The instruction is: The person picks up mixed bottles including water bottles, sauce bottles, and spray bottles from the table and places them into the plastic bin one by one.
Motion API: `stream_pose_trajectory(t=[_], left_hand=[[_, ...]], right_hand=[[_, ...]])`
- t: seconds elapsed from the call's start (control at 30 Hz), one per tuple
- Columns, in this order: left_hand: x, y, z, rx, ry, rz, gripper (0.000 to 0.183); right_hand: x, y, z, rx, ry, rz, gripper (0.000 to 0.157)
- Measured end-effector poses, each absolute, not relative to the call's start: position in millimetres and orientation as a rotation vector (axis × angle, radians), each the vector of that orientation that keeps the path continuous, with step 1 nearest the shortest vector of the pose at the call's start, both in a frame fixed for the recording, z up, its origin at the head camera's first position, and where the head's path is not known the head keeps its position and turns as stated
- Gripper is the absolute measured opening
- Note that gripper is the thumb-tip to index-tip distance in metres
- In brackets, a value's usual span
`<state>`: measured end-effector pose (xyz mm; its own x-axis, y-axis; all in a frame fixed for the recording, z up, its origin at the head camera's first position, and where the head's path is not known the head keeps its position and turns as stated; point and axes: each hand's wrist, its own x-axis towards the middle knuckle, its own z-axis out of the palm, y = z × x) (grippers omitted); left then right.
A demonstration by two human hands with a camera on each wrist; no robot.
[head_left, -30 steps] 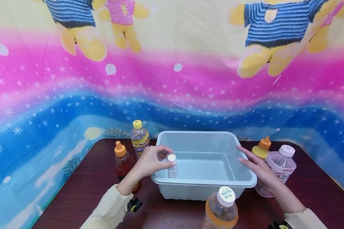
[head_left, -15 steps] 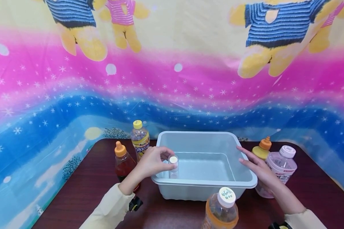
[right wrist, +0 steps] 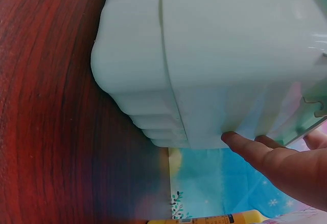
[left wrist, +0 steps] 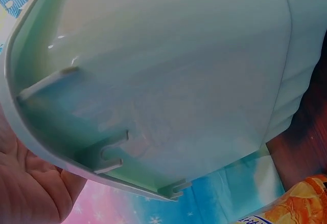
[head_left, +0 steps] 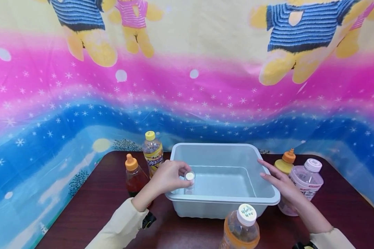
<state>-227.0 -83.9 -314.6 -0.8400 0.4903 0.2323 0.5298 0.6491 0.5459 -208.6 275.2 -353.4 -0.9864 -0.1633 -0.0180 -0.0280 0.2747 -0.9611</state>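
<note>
My left hand [head_left: 170, 177] pinches a small clear bottle with a white cap [head_left: 190, 176] between thumb and fingers. That bottle is upright inside the pale blue plastic basin [head_left: 218, 199], by its left wall; whether it touches the bottom I cannot tell. On the other side, my right hand [head_left: 282, 183] holds the basin's right rim. In the right wrist view its fingers [right wrist: 250, 150] press the outer wall below the rim. The left wrist view shows the basin's outer side, with part of my left hand [left wrist: 33, 183] beyond the rim; the small bottle is hidden there.
Left of the basin stand a red sauce bottle with orange cap [head_left: 135, 180] and a yellow-capped drink bottle [head_left: 152, 152]. To the right are a yellow squeeze bottle [head_left: 283, 164] and a pink-labelled bottle [head_left: 306, 180]. An orange-banded bottle [head_left: 241, 230] stands in front.
My left hand has moved slightly right and lower into the basin with the small bottle. The right hand keeps its place on the rim.
</note>
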Motion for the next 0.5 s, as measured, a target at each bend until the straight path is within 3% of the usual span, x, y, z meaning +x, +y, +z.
stream_pose_trajectory(t=[0.5], left_hand=[[-225.6,-76.6,-309.5,-0.86,-2.877,-0.76,0.028]], right_hand=[[-209.0,275.3,-354.2,-0.178,2.404,-1.821,0.058]])
